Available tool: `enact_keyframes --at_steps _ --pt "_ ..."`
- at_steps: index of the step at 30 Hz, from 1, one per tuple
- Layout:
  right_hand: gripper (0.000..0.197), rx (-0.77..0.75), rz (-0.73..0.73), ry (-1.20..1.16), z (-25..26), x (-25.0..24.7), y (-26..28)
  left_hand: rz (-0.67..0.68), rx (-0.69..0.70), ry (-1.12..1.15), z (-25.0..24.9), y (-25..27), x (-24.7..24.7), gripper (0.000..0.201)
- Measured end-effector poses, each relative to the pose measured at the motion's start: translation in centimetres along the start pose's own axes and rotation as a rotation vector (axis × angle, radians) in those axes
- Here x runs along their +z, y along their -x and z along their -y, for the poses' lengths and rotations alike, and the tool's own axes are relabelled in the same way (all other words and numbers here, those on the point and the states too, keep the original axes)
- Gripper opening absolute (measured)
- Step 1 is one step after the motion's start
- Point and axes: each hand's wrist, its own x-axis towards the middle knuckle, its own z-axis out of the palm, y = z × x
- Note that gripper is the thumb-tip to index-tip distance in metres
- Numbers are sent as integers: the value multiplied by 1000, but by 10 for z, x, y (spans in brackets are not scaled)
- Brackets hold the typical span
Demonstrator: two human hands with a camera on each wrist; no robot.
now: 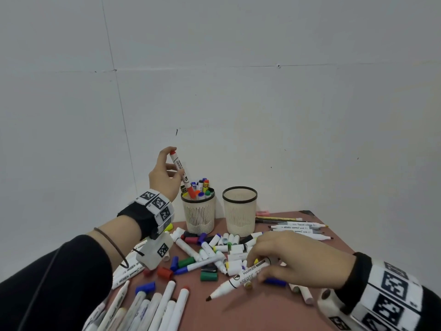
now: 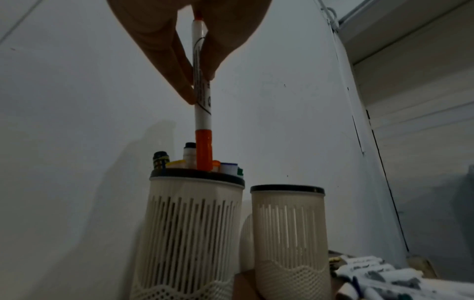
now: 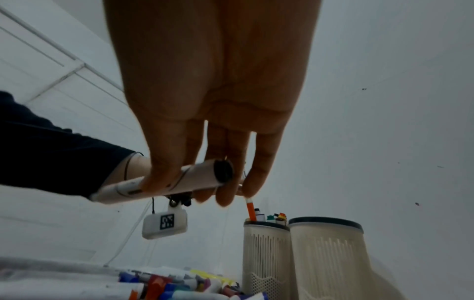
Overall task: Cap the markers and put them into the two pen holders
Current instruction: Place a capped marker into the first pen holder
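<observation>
— Fingers first: what is each hand doing?
— Fingers of the right hand (image 1: pixel 296 256), nearest the camera, curl round a brown marker (image 1: pixel 241 278) and pinch its white barrel just above the table (image 1: pixel 274 314); the marker lies nearly flat, its bare brown tip pointing toward the person's left. The right wrist view shows the thumb and fingers closed on that barrel, its dark end facing the lens.

— What surrounds that hand?
— Loose markers (image 1: pixel 164 304) and caps (image 1: pixel 208 276) in blue, green, red and black are scattered over the reddish table, with more white barrels fanned out at the near left edge.

— And the left hand?
— Farther back and raised, the left hand (image 1: pixel 164 175) grips an orange marker (image 1: pixel 181 172) between thumb and fingertips. The marker is capped, held nearly upright with the cap down, and the cap's end sits among the markers already standing in the left holder (image 1: pixel 199 216). The left wrist view shows the fingertips (image 2: pixel 184 89) pressed on either side of the barrel, and the orange cap dipping past the holder's dark rim.

— The other holder?
— The right holder (image 1: pixel 239 212) stands just beside the left one, upright; nothing shows above its rim. Behind it, several pens (image 1: pixel 293 224) lie in a row along the table's far right edge, before a plain white wall (image 1: pixel 262 91).
</observation>
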Motion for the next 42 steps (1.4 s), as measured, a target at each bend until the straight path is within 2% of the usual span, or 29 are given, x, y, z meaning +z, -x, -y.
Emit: enact_keyframes --at_steps 4,8,13,20,25,27,30,37,42 --pt "22 36 -141 -133 3 2 4 82 -22 -72 2 3 4 50" --pt "16 107 -301 -262 5 7 9 190 -80 -138 7 9 8 34" --pt "28 234 -514 -490 7 10 14 297 -118 -274 14 12 8 22" --pt "22 327 -597 -820 8 15 13 472 -68 -438 12 15 0 32" --pt "16 413 -732 -1056 9 22 13 597 -10 -556 3 18 -12 43" --pt "14 430 -785 -1212 10 25 13 589 16 -552 1 22 -20 39" --pt "16 461 -830 -1570 13 30 15 626 9 -557 0 32 -38 29" --pt "16 580 -894 -1983 18 56 22 883 -100 -782 14 56 -82 23" --pt "20 651 -912 -2139 21 68 28 1163 -165 -903 23 66 -99 30"
